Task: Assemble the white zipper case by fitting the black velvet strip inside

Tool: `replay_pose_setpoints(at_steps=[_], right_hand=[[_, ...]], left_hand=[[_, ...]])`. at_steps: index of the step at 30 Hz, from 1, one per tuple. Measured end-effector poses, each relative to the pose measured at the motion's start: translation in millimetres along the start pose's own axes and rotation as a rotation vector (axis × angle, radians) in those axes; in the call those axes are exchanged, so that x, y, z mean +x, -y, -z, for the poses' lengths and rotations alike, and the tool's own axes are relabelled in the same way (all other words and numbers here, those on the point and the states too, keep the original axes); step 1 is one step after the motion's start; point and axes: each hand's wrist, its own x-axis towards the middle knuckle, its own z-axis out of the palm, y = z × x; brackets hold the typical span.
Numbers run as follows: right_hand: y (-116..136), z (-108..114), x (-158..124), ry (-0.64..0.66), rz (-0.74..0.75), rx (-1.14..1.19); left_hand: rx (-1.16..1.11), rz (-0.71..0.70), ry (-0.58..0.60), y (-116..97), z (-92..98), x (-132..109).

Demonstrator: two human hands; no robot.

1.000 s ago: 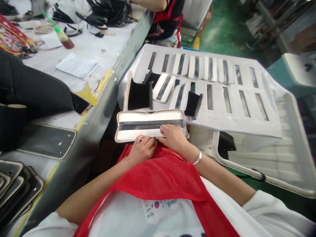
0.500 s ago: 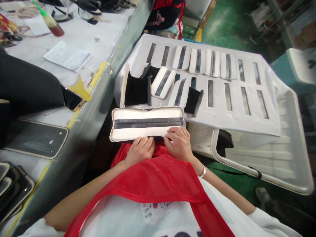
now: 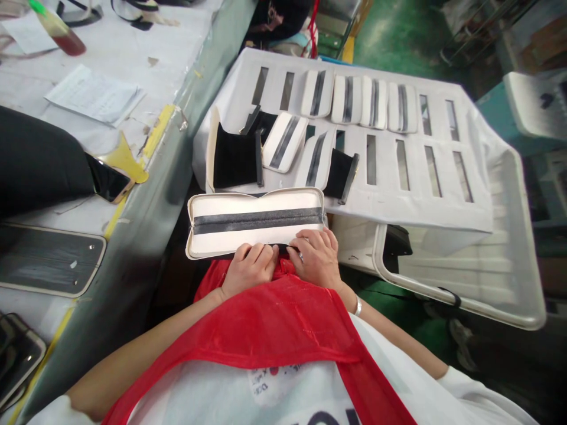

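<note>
In front of my waist is a long white bag piece (image 3: 257, 203) with a dark stripe along its middle and a raised rim. My left hand (image 3: 250, 268) has its fingers curled at the near edge of it, thumb side inward. To the right, my right hand (image 3: 315, 257) pinches the same near edge close to the right corner. Black material shows between the two hands at that edge. My fingertips are partly hidden, and so is the underside of the piece.
A white slotted board (image 3: 385, 203) lies ahead over a pale plastic bin (image 3: 527, 265). Several similar white pieces (image 3: 316, 94) and black flaps (image 3: 234, 159) rest on it. On the left workbench (image 3: 177, 65) are a phone (image 3: 108, 180), papers (image 3: 93, 91), a glue bottle (image 3: 66, 41) and a dark panel (image 3: 48, 257).
The view has shifted slightly, so the surroundings sit a little further left. Both hands keep their grip on the bag piece, with only a small shift of the right fingers.
</note>
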Motion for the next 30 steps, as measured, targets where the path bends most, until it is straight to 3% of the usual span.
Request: replay_pose_setpoints(at_steps=[7,16,26,30], right_hand=[[-18,9,-22,-0.046,-0.128,0.065],[-24,4,-11,-0.059,-0.160,0.135],[-23,8,7,0.183,-0.197,0.111],[-33,13,-1,0.063,-0.315,0.160]], left_hand=[[0.015,-0.052,-0.039,-2,-4.9,0],[0.085,-0.118,-0.029,-4,-3.5,5],[0.028,-0.121,-0.006,-13,-9.0,25],[-0.007,-0.109,-0.015,-19,-15.0,25]])
